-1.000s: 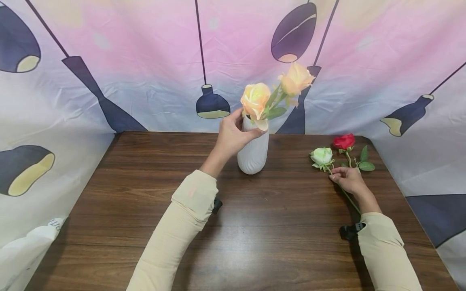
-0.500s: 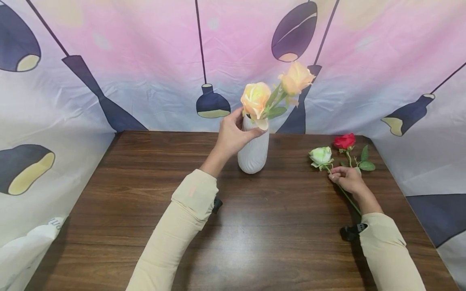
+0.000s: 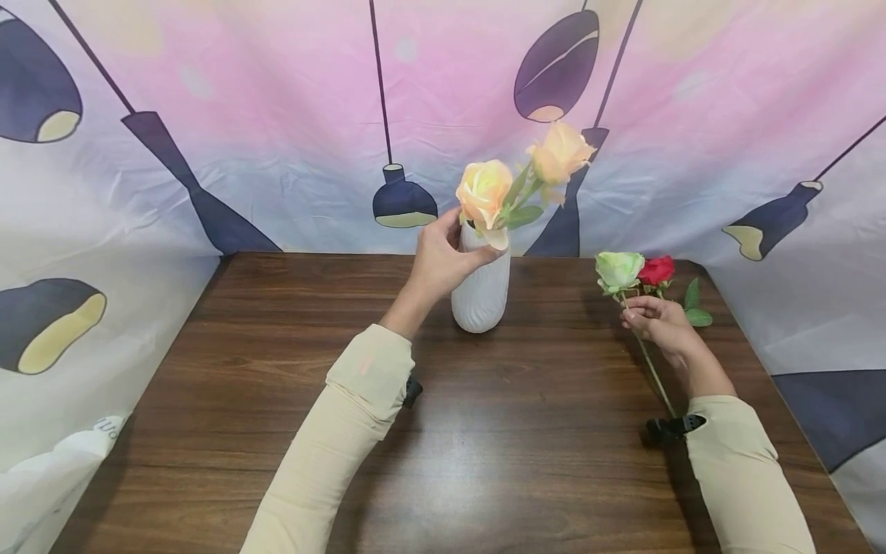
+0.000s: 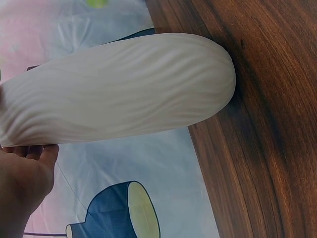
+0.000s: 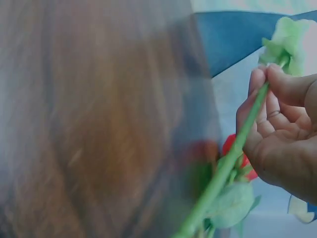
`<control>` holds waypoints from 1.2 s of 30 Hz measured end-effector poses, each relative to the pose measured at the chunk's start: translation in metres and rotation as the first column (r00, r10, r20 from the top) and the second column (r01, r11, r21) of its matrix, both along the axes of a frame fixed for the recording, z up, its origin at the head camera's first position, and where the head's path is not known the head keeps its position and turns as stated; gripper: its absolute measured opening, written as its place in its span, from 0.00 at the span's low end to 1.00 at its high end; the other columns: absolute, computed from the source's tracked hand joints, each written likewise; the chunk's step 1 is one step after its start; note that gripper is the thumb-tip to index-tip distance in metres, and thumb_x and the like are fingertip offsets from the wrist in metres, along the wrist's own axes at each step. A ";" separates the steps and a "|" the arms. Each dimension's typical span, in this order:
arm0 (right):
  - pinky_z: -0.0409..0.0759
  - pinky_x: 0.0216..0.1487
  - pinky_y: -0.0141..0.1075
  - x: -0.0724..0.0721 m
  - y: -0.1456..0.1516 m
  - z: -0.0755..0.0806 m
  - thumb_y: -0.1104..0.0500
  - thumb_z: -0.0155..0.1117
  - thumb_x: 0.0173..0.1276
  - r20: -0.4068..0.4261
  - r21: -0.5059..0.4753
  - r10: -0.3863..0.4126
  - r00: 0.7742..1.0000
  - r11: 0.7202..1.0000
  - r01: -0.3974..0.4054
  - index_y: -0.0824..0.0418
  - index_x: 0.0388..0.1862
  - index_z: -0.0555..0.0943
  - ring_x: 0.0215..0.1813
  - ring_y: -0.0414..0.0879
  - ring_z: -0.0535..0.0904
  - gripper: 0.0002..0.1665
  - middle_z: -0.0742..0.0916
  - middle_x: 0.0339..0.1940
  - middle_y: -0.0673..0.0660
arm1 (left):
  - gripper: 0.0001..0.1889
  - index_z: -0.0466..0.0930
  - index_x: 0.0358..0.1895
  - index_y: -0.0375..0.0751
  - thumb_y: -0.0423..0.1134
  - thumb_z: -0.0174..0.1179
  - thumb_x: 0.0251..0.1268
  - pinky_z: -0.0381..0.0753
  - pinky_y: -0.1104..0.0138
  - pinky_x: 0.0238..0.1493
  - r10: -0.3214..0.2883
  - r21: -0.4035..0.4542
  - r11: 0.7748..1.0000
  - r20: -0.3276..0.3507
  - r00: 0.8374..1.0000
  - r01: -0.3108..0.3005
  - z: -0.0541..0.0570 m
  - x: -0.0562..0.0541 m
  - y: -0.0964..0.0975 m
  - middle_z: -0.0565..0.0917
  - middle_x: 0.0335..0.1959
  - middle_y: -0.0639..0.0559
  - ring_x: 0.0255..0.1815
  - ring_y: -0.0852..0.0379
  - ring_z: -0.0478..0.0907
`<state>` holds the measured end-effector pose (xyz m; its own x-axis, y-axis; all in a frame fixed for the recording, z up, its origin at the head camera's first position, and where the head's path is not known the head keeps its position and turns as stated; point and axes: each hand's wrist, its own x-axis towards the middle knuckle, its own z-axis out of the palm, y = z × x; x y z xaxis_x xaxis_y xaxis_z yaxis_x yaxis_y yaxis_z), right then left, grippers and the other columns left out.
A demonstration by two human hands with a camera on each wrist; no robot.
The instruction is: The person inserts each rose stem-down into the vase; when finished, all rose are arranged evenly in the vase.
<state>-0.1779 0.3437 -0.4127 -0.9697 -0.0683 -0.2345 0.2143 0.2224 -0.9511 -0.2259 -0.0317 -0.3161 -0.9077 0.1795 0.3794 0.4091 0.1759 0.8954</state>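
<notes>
A white ribbed vase (image 3: 481, 288) stands upright near the back of the table, bearing two peach roses (image 3: 484, 192). My left hand (image 3: 443, 258) grips the vase at its neck, thumb in front, the other fingers partly hidden behind. In the left wrist view the vase (image 4: 124, 89) fills the middle. At the right, my right hand (image 3: 661, 327) pinches the stem of a pale green rose (image 3: 619, 271) just below its bloom. The right wrist view shows the green stem (image 5: 223, 173) running down between thumb and fingertips. A red rose (image 3: 656, 271) lies behind the green one, its stem mostly hidden.
The brown wooden table (image 3: 443, 431) ends at a hanging cloth backdrop (image 3: 291, 138) printed with lamps, which also rises along both sides. Leaves (image 3: 697, 308) of the red rose spread near the table's back right corner.
My right hand has raised the green rose off the table, its bloom moving up and overlapping the red one. My left hand and the vase keep their place.
</notes>
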 end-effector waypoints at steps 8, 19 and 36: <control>0.84 0.42 0.22 0.002 -0.019 0.018 0.66 0.60 0.75 -0.103 -0.304 -0.009 0.995 0.952 -0.023 0.50 0.41 0.82 0.37 0.33 0.85 0.10 0.88 0.34 0.43 | 0.33 0.77 0.64 0.36 0.35 0.77 0.52 0.85 0.58 0.60 -0.003 0.001 1.000 0.004 1.000 0.003 0.000 0.001 -0.001 0.86 0.57 0.41 0.56 0.52 0.85; 0.88 0.47 0.28 0.007 -0.047 0.042 0.70 0.57 0.74 -0.249 -0.528 -0.046 0.967 0.844 -0.096 0.59 0.45 0.83 0.40 0.39 0.88 0.10 0.88 0.36 0.51 | 0.34 0.77 0.65 0.36 0.35 0.77 0.51 0.86 0.58 0.57 0.008 -0.009 1.000 0.002 1.000 -0.008 0.001 0.001 -0.001 0.87 0.56 0.40 0.53 0.52 0.86; 0.90 0.37 0.34 0.012 -0.080 0.084 0.75 0.56 0.71 -0.510 -0.684 -0.300 0.806 0.710 -0.168 0.68 0.37 0.83 0.35 0.46 0.90 0.09 0.90 0.32 0.58 | 0.34 0.77 0.65 0.36 0.35 0.77 0.52 0.86 0.58 0.57 0.007 -0.014 1.000 0.004 1.000 -0.007 0.001 0.001 -0.002 0.87 0.56 0.41 0.52 0.52 0.86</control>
<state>-0.1664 0.2642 -0.3291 -0.9033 0.0930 0.4187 -0.4040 -0.5125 -0.7577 -0.2251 -0.0333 -0.3155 -0.9104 0.1782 0.3733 0.4043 0.1916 0.8944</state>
